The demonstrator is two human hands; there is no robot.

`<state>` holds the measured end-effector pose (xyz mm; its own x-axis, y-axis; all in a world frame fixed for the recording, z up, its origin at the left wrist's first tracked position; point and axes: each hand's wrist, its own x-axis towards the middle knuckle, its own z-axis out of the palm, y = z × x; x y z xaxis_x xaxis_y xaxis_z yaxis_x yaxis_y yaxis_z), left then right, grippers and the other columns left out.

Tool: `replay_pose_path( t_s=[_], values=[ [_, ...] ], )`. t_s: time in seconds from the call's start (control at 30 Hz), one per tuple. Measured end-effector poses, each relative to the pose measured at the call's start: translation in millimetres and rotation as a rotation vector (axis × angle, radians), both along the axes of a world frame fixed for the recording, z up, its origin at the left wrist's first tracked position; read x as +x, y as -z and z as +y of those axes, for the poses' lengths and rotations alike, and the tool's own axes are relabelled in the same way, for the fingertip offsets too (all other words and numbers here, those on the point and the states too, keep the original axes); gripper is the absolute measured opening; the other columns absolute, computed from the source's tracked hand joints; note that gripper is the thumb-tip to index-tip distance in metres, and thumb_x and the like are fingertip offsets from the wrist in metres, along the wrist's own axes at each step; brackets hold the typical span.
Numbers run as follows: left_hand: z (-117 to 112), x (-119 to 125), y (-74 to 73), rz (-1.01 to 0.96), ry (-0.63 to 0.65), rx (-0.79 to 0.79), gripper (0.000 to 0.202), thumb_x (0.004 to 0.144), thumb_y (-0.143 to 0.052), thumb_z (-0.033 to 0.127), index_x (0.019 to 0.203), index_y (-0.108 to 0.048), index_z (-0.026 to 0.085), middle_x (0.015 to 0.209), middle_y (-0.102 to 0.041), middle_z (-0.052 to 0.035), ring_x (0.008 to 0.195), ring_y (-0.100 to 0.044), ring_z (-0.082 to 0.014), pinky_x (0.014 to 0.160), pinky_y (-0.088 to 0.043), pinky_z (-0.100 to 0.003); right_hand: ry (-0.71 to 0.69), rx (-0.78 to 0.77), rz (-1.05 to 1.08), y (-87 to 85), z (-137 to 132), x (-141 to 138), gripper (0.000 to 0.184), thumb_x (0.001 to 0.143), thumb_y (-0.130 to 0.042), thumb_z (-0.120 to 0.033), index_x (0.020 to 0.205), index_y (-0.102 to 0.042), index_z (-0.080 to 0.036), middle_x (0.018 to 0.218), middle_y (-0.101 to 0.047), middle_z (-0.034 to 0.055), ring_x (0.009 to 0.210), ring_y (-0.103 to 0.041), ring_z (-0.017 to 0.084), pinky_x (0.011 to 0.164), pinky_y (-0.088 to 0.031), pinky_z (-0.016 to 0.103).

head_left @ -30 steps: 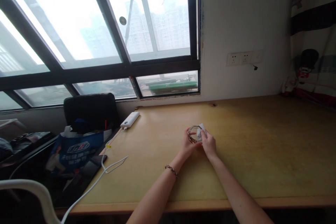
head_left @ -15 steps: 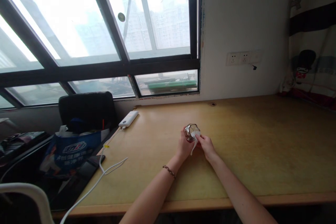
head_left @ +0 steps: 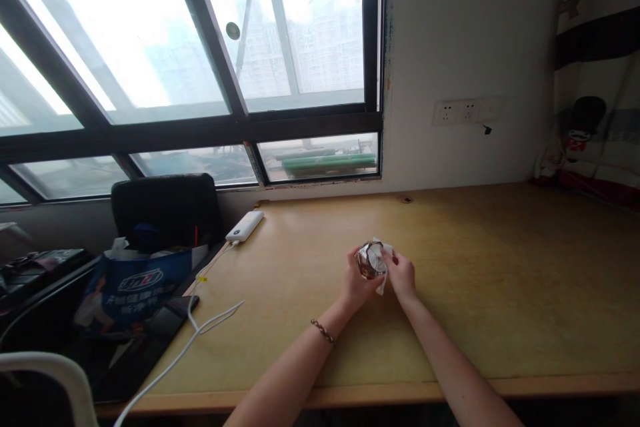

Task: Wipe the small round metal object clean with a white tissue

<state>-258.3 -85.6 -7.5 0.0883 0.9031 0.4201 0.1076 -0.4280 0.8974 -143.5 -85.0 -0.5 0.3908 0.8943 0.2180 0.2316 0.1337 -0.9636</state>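
Two bare hands meet over the middle of a yellow-brown table point(head_left: 480, 280). The left hand point(head_left: 356, 285) curls around one small round vessel point(head_left: 363, 265), shiny and brownish, perhaps glass, its mouth tipped toward the viewer. The right hand point(head_left: 401, 277) pinches one white tissue point(head_left: 376, 257) between thumb and fingers; part of it sits in the vessel's mouth, and a loose end hangs on the near side. The work looks to be under way: the tissue is in place at the opening, while the vessel has not been set down and the tissue not taken out. How much of the inside has been covered cannot be told. One braided bracelet point(head_left: 323, 331) circles the left wrist. Farther out, at the table's far left corner, lies one white power bank point(head_left: 245, 226), with one white cable point(head_left: 165, 373) looping to the near left. Beyond the left edge are one blue bag point(head_left: 145, 287) and one black chair back point(head_left: 167, 210). One wall plate point(head_left: 469, 111) with two sockets is far right, beside one patterned curtain point(head_left: 590, 107).
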Motion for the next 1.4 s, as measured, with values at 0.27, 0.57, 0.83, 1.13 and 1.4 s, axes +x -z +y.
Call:
replay_pose_path(
  t_s=[0.27,0.57,0.83,1.13,1.4],
  values=[
    [4.0,-1.2,0.8,0.039,-0.21,0.011,0.073,0.052,-0.071,0.02,0.113,-0.029,0.019,0.108,-0.051,-0.0101,0.098,-0.052,-0.0198,0.081,-0.043,-0.031,-0.145,-0.005,0.479,15.8,8.2,-9.0,0.046,0.074,-0.039,-0.054,0.075,-0.063,-0.015,0.072,-0.065,0.0042,0.065,-0.058,0.016,0.058,-0.043,0.023],
    [1.6,0.0,1.3,0.117,-0.193,0.152,0.069,0.061,-0.062,0.014,0.118,-0.023,0.021,0.122,-0.043,-0.0135,0.102,-0.051,-0.0199,0.079,-0.046,-0.033,-0.417,-0.135,0.823,12.4,6.0,-11.3,0.03,0.056,-0.068,-0.03,0.08,-0.065,-0.012,0.076,-0.067,0.007,0.069,-0.061,0.018,0.068,-0.046,0.029],
    [6.0,-8.2,6.6,0.234,-0.121,0.306,0.062,0.065,-0.055,0.008,0.117,-0.026,0.023,0.127,-0.039,-0.0108,0.109,-0.046,-0.0193,0.085,-0.042,-0.035,-0.495,-0.21,0.692,7.1,0.1,-8.0,0.033,0.051,-0.069,-0.025,0.08,-0.064,-0.01,0.075,-0.067,0.0077,0.067,-0.061,0.019,0.061,-0.045,0.026],
    [0.4,-4.5,-5.1,0.0,0.111,0.027,0.072,0.052,-0.071,0.022,0.115,-0.034,0.021,0.113,-0.051,-0.0106,0.077,-0.059,-0.0156,0.06,-0.049,-0.024,0.063,-0.022,-0.283,-0.2,-4.6,0.1,0.037,0.075,-0.042,-0.042,0.072,-0.063,-0.012,0.066,-0.065,0.0099,0.057,-0.056,0.017,0.051,-0.035,0.022],
    [11.5,-13.5,-9.0,-0.31,0.214,-0.388,0.07,0.06,-0.067,0.034,0.121,-0.034,0.021,0.099,-0.058,-0.0072,0.049,-0.057,-0.0091,0.046,-0.048,-0.022,-0.2,-0.164,0.274,5.7,2.7,1.1,0.037,0.064,-0.056,-0.045,0.067,-0.064,-0.01,0.059,-0.064,0.0091,0.056,-0.057,0.018,0.052,-0.041,0.025]
  ],
)
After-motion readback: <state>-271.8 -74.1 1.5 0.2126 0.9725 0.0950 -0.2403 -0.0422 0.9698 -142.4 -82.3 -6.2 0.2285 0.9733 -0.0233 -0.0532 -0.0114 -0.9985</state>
